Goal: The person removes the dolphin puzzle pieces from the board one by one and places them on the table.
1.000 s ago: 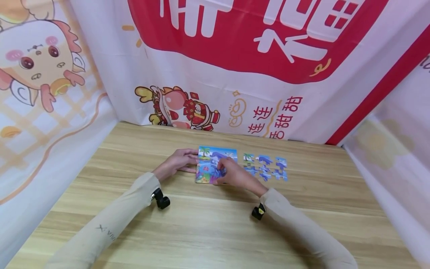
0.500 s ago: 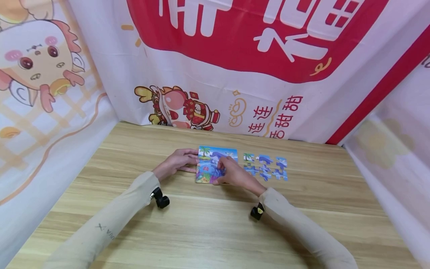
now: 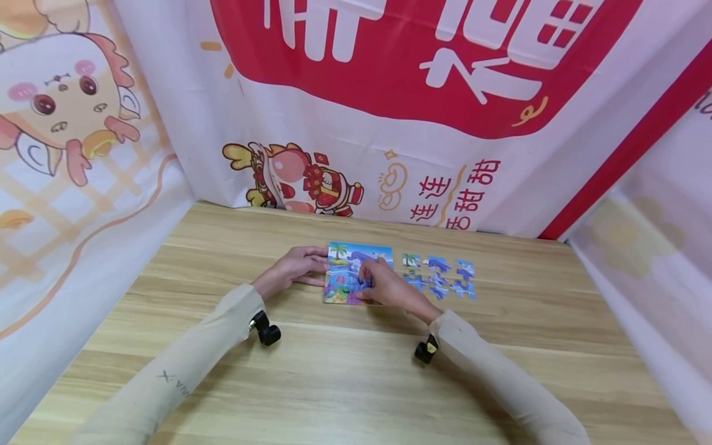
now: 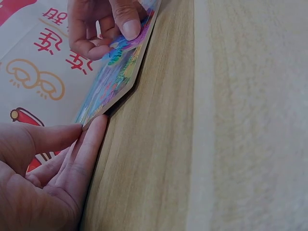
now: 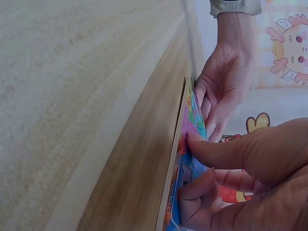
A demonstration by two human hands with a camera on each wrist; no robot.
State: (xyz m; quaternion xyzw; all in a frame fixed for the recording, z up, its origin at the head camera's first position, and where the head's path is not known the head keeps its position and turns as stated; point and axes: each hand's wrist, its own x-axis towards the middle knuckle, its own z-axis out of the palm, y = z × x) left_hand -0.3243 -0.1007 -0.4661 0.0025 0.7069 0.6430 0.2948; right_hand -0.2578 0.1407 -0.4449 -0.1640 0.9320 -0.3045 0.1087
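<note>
A puzzle board (image 3: 337,272) printed with a palm tree, a dolphin and bright sea colours lies flat on the table. My left hand (image 3: 297,264) rests beside its left edge; the straight fingertips touch the corner and side in the left wrist view. Over the board's lower middle, my right hand (image 3: 384,284) has thumb and forefinger bent toward each other, and its thumb (image 5: 216,151) is down on the picture. Between them is a bluish puzzle piece (image 5: 198,166), mostly hidden by the fingers. To the right, several loose puzzle pieces (image 3: 438,264) lie in two rows.
The wood-grain table (image 3: 356,377) runs back to a printed cloth wall (image 3: 356,111). Cloth also hangs on the left and right sides. A small black wrist camera (image 3: 267,330) sits at the left cuff and another wrist camera (image 3: 426,350) at the right.
The right thumb has shifted slightly inward over the board, toward the forefinger, and a green patch beside it looks different. The left hand and the loose pieces stay where they were.
</note>
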